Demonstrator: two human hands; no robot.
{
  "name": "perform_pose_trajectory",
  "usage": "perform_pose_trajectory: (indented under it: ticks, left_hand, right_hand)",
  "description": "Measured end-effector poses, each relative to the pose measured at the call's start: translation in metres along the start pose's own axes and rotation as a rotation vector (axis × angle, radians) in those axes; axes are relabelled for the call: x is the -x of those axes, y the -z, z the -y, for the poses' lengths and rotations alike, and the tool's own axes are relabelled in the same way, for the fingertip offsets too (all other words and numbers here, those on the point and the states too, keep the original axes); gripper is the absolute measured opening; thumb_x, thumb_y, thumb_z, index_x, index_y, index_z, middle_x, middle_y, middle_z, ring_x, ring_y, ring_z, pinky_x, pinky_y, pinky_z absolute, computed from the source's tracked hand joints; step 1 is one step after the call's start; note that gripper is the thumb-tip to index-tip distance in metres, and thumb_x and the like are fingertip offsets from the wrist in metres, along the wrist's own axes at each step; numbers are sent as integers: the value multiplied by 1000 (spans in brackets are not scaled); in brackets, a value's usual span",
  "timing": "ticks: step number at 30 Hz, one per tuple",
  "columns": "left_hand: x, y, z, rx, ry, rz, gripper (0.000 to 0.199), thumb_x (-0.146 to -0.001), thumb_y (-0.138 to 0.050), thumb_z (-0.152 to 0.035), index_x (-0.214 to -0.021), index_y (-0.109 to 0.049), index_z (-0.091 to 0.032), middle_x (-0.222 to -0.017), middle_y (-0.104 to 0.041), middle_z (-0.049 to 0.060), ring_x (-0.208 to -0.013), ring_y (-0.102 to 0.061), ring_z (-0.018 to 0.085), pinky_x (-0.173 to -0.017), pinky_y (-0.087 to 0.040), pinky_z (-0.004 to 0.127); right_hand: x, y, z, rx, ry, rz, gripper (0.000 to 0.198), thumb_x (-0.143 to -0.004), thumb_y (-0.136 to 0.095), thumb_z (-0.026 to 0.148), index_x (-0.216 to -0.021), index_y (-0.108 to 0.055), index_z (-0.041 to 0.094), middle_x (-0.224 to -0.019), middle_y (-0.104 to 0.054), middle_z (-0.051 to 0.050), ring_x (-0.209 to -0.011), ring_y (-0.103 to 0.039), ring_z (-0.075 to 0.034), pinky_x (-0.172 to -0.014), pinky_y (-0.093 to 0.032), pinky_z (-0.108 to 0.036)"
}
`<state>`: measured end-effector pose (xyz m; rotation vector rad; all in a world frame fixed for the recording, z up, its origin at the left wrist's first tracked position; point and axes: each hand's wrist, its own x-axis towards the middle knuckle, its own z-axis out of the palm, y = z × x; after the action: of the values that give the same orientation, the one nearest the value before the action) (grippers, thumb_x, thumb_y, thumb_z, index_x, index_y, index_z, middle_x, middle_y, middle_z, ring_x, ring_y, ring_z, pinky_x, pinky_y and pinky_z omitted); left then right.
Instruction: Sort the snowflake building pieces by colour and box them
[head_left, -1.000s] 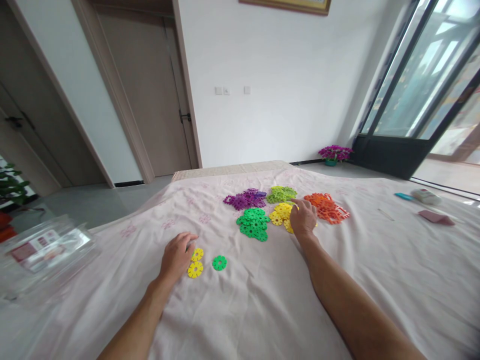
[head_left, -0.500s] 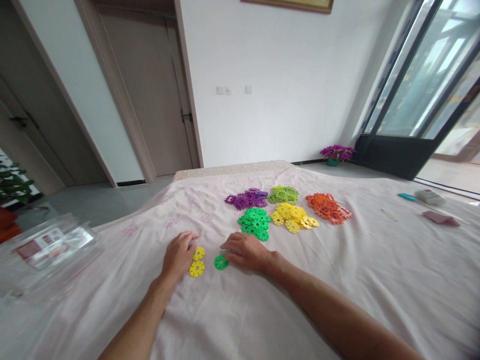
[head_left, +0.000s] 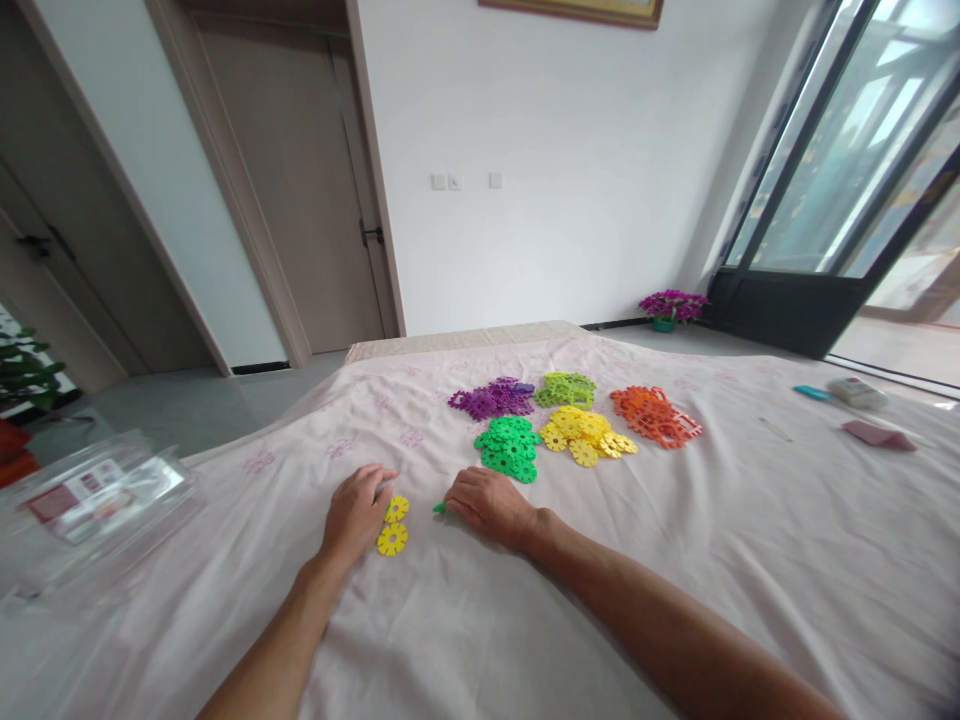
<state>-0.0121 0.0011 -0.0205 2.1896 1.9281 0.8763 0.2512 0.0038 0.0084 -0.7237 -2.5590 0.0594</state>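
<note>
My right hand [head_left: 489, 503] is closed, its fingertips pinching a green notched disc [head_left: 440, 508]. That disc now shows nearly edge-on, mostly hidden by the fingers. My left hand [head_left: 355, 510] rests on the cloth, with a gap between thumb and curved fingers. Right beside its thumb lies one yellow notched disc [head_left: 397, 509]; whether they touch I cannot tell. A second yellow notched disc [head_left: 392, 539] lies flat just nearer to me. Beyond my right hand is a pile of green discs [head_left: 510, 447], with a yellow pile [head_left: 585, 433] to its right.
Purple pieces [head_left: 493, 398], lime green pieces [head_left: 565, 388] and orange pieces [head_left: 654, 416] lie in heaps farther back on the pink-white cloth [head_left: 465, 640]. Clear plastic boxes [head_left: 97, 505] stand at the left. At the far right are a blue item [head_left: 812, 393] and a folded pink cloth [head_left: 879, 436].
The green disc, flat on the cloth before, is now gripped and tipped on edge by my right hand. My left hand and the yellow discs have stayed put.
</note>
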Motion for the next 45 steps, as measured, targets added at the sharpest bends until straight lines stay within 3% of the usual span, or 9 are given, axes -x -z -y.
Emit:
perform_pose_trajectory:
  ticks: [4,9,14,17,23,31,35,38,45]
  left_hand:
    - [-1,-2,3,55,14,-3,33,-90,-45,-29,-109,-71,-22,-126,-65,7,-123,-56,23,-110,-39,40]
    - [-8,14,12,260,69,20,46,-86,-53,-55,-109,-71,-20,-116,-68,10,-117,-59,26,-106,-44,40]
    - [-3,49,12,352,179,345,71,-62,-78,-54,-124,-64,-22,-122,-57,10,-108,-61,27,-91,-52,36]
    - [5,59,7,287,150,539,79,-52,-84,-40,-126,-61,-27,-120,-53,6,-98,-61,22,-83,-54,30]
    - [8,48,-10,173,40,530,59,-60,-76,-31,-118,-63,-25,-109,-55,3,-79,-60,16,-70,-50,26]
    - [8,10,-41,476,30,301,52,-71,-69,-25,-122,-63,-21,-115,-64,7,-78,-64,15,-76,-53,28]
    - [5,4,-32,508,70,83,45,-80,-65,-35,-122,-62,-21,-119,-66,7,-83,-66,15,-80,-53,29]
    - [2,6,-16,360,163,-88,31,-88,-54,-34,-115,-64,-21,-114,-68,7,-88,-66,17,-84,-51,30]
    - [0,4,-6,58,128,-10,24,-87,-53,-24,-106,-69,-25,-113,-66,4,-91,-65,15,-81,-48,26]
  right_hand:
    - [4,5,-13,59,-233,-137,33,-103,-43,32,-82,-65,19,-79,-64,-3,-77,-56,-15,-71,-38,-25]
    - [14,21,-43,148,-560,-298,33,-101,-46,33,-81,-68,19,-82,-67,-4,-81,-60,-16,-72,-38,-25]
    - [24,30,-67,139,-767,-388,30,-101,-44,33,-104,-72,23,-102,-73,-4,-94,-64,-19,-77,-42,-26]
    - [25,28,-67,136,-706,-432,29,-100,-45,31,-114,-70,24,-106,-72,-4,-98,-64,-20,-81,-43,-27]
    - [18,16,-45,64,-398,-255,26,-99,-48,26,-110,-71,22,-95,-71,-6,-88,-65,-18,-77,-45,-26]
    - [9,7,-21,-46,-186,-130,26,-96,-50,18,-114,-69,21,-98,-70,-6,-92,-64,-17,-81,-48,-27]
    - [7,6,-17,-70,-92,-86,29,-94,-51,17,-119,-66,21,-112,-70,-7,-105,-62,-19,-93,-47,-32]
    - [2,6,-11,-84,-62,-43,32,-96,-51,21,-126,-63,22,-121,-69,-7,-113,-60,-20,-99,-46,-34]
    - [-8,-2,-1,-55,48,70,40,-102,-40,27,-140,-52,25,-142,-56,-5,-134,-46,-21,-107,-40,-37]
